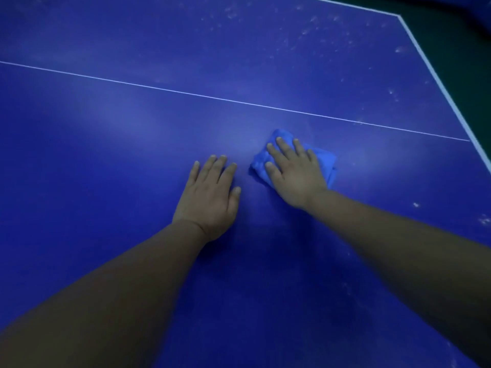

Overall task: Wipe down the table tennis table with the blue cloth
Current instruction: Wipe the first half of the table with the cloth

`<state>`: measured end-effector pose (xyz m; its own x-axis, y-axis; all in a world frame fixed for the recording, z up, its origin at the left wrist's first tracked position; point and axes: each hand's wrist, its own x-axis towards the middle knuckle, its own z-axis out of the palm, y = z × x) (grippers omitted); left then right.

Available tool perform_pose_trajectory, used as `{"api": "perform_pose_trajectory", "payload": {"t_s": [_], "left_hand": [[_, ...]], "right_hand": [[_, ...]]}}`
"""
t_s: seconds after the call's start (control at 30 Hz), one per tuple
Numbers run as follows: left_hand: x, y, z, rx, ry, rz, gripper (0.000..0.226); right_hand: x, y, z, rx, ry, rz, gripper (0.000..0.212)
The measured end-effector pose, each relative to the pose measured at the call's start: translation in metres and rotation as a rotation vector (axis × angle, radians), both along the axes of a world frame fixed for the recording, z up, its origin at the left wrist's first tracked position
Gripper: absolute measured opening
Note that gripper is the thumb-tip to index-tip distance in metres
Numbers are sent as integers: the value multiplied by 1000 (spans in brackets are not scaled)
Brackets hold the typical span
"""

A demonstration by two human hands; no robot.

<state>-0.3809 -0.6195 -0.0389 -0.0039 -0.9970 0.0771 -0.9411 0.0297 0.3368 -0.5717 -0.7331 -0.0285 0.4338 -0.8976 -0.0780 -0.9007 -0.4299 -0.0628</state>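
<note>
The blue table tennis table (106,144) fills the view, with a thin white centre line running from the left edge to the right. A crumpled blue cloth (325,162) lies on it just below that line, right of centre. My right hand (293,171) presses flat on the cloth with straight, spread fingers and covers most of it. My left hand (210,196) rests flat on the bare table surface a little to the left of the cloth, fingers straight, holding nothing.
White dust specks (313,27) mark the table's far right area, and a few more lie by the right edge (483,220). The white border line (435,75) runs along the table's right edge, with dark green floor (465,49) beyond it.
</note>
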Motion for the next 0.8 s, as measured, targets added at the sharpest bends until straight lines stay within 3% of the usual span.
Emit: {"api": "perform_pose_trajectory", "payload": {"t_s": [0.1,0.17,0.37,0.43,0.5,0.57,0.67,0.73,0.8], "left_hand": [[0,-6,-7,-31,8,44,75],[2,-4,-8,-108,33,48,70],[1,-6,-7,-140,93,83,68],[2,-6,-8,-130,65,79,69],[3,-7,-11,-106,26,65,68],[3,-8,-11,-86,3,55,66],[3,-8,-13,-64,0,47,63],[2,-8,-13,-61,7,47,63],[3,-8,-13,-67,3,46,63]], "right_hand": [[-5,43,-7,-72,-77,224,62],[4,51,-9,-7,-107,312,59],[107,-24,2,97,-32,505,55],[119,-49,-3,83,-23,456,55],[101,-70,-6,-25,18,273,71],[59,-97,-10,-133,-17,-100,77],[14,-108,-5,-28,-159,-642,56],[33,-86,-8,-97,-127,-590,57],[65,-57,-14,-115,-127,-249,66]]}}
